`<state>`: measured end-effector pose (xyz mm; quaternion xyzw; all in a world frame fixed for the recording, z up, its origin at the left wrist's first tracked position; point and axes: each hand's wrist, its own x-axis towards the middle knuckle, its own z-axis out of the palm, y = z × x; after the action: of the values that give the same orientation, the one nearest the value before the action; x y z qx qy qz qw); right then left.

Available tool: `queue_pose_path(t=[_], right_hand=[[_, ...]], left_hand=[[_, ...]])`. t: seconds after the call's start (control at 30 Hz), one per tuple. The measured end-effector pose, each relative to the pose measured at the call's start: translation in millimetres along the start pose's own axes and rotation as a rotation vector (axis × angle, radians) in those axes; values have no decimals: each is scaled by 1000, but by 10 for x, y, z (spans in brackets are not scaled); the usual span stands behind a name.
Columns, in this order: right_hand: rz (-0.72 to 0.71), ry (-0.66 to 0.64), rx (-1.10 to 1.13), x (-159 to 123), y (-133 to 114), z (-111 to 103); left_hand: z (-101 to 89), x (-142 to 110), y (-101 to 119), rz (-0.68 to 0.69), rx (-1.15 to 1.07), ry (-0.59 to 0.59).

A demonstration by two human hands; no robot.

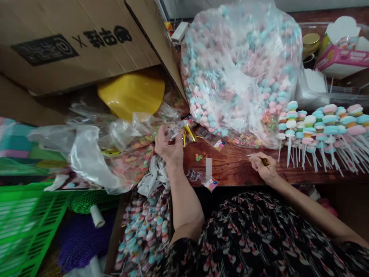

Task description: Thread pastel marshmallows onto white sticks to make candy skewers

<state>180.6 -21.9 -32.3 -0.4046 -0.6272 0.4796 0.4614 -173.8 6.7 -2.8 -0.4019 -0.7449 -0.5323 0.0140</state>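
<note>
My left hand [168,146] is closed on a small clear packet [180,129] with gold twist ties [188,134] at the wooden table's [230,165] left end. My right hand [263,165] rests on the table, pinching a thin white stick [252,154] and a small brown piece [265,161]. Between the hands lie a small green candy [198,157] and printed clear sleeves [210,181]. A row of pastel candy lollipops on white sticks [323,127] lies just right of my right hand.
A big clear bag of pink and blue candies [239,69] stands at the back. Cardboard box [80,38] and yellow lid [132,94] at left, over bags of small coloured candies [129,161]. Green crate [25,223] and wrapped lollipops [147,231] sit below. Pink box [343,57] at far right.
</note>
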Motion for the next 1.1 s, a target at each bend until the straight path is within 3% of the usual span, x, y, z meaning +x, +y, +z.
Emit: queue_pose_path(t=[0.07,0.17,0.27,0.33,0.47,0.53,0.63,0.8,0.87,0.97,1.1], right_hand=[[-8,-8,17,22,-8,11],[-9,-134,-15,105,-47,29],[94,-149,91,218,-143,47],[163,-66,238,301,-234,64],[144,-2,385,448,-405,119],[108,-56,355,497,-458,133],[38,-207,274,554,-510,97],[39,-379,173,618,-590,-33],[80,-469,159,625,-609,-64],[119,-602,155,639,-601,-82],[142,-633,129,684,-524,-54]], left_hand=[[-136,42,23,107,140,79],[-317,44,158,223,169,110],[-341,-125,440,231,3,-10],[-261,-337,697,202,-155,-262],[23,-775,1235,130,-402,-969],[173,-903,1424,65,-496,-1211],[342,-993,1542,-86,-611,-1452],[461,-1100,1421,-526,-821,-1652],[481,-1130,1337,-636,-854,-1709],[504,-1155,1251,-649,-870,-1686],[525,-1182,1244,-628,-816,-1623]])
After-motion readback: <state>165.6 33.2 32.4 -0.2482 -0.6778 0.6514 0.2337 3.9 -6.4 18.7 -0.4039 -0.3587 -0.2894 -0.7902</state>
